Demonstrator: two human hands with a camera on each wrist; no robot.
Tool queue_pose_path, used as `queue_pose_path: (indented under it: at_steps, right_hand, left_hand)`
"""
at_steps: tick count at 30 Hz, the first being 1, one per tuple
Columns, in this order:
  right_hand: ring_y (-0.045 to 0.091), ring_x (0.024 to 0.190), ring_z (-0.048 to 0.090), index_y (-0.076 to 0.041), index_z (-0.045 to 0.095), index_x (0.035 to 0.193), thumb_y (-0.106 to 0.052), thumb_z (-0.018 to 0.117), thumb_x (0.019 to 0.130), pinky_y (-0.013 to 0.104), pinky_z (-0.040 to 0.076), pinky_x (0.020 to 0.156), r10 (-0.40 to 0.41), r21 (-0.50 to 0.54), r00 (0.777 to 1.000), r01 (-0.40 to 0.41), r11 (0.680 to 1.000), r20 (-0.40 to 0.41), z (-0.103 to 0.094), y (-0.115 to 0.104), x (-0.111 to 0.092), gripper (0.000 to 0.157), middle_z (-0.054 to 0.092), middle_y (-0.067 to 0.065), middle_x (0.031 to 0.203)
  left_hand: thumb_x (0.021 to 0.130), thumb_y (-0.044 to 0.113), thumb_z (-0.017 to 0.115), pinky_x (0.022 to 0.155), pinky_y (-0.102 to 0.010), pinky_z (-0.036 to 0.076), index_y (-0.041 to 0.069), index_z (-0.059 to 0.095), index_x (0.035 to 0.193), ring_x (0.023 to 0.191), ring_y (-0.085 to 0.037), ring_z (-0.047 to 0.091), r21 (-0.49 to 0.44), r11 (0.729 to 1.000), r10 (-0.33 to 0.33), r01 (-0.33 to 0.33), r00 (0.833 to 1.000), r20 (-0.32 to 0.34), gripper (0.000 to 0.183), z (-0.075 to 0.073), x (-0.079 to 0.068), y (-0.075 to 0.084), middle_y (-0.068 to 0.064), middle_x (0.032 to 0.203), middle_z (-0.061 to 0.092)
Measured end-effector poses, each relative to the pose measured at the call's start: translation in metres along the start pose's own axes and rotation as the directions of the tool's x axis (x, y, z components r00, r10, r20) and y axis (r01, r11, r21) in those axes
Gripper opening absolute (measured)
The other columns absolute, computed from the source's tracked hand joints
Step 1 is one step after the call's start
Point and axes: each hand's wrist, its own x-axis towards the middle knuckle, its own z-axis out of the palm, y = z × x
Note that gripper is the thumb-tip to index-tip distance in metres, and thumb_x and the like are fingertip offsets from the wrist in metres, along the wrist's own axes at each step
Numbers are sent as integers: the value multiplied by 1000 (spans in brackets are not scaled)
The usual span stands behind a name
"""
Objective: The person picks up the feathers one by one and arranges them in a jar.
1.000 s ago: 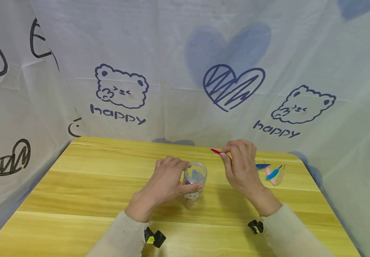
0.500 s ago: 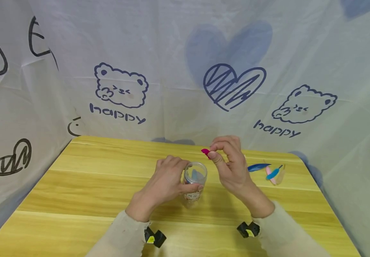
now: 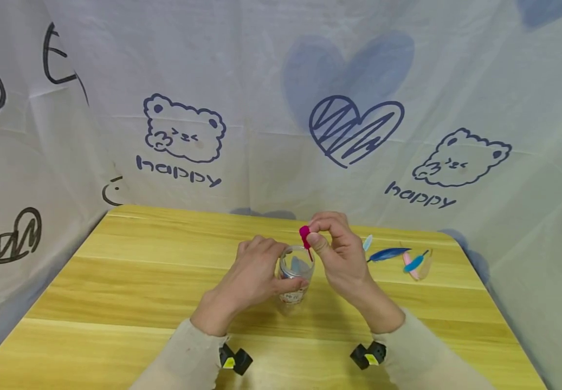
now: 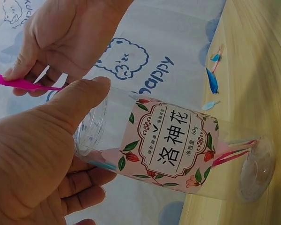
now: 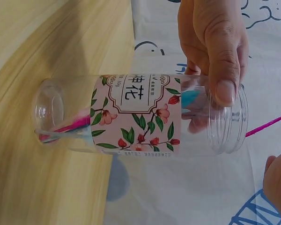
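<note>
A clear plastic jar [image 3: 292, 297] with a pink floral label stands upright on the table, its mouth uncovered. My left hand [image 3: 251, 276] grips it near the neck, thumb on one side and fingers on the other. Several feathers are inside; the left wrist view shows pink quills [image 4: 232, 157] near the bottom. Between thumb and fingers my right hand [image 3: 341, 254] pinches a magenta feather [image 3: 305, 234]. The feather's quill points down over the right side of the jar's mouth, its tip right at the rim in the head view.
Loose feathers lie right of the jar on the wooden table [image 3: 163, 260]: a pale blue feather [image 3: 367, 242], a dark blue feather [image 3: 389, 254], a bright blue feather [image 3: 414, 264] overlapping a pink feather [image 3: 407, 260], and a beige feather [image 3: 426, 268]. A printed white cloth [image 3: 256, 162] hangs behind.
My right hand has moved left to the jar's mouth with the magenta feather, whose quill has turned downward. The pale and dark blue feathers are now uncovered. My left hand keeps its place.
</note>
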Motion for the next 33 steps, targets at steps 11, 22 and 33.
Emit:
queue_pose_path:
  at_steps: [11, 22, 33]
  right_hand:
    - [13, 115, 51, 2, 65, 95, -13, 63, 102, 27, 41, 105, 30, -14, 999, -30, 999, -14, 1, 6, -5, 17, 61, -8, 111]
    - [15, 115, 51, 0, 65, 94, -3, 63, 101, 25, 40, 105, 30, -85, 999, -32, 996, -25, -2, 11, -8, 8, 61, 12, 109]
    - [22, 112, 49, -5, 64, 95, -12, 63, 103, 27, 38, 98, -38, -209, 999, 41, 977, 21, -6, 19, -14, 11, 62, 15, 107]
  left_hand:
    - [84, 63, 83, 100, -47, 37, 12, 69, 132, 112, -23, 56, 6, 1000, -1, 1, 1000, 2, 71, -1, 0, 0, -2, 119, 72]
    - [84, 63, 82, 100, -46, 37, 11, 69, 134, 112, -23, 56, 11, 1000, -11, 11, 1000, 9, 73, 0, 1, -1, -3, 122, 72]
    - [84, 66, 80, 98, -46, 38, 11, 70, 133, 117, -24, 57, 50, 999, 7, -7, 1000, 8, 74, -2, 1, 0, -3, 123, 72]
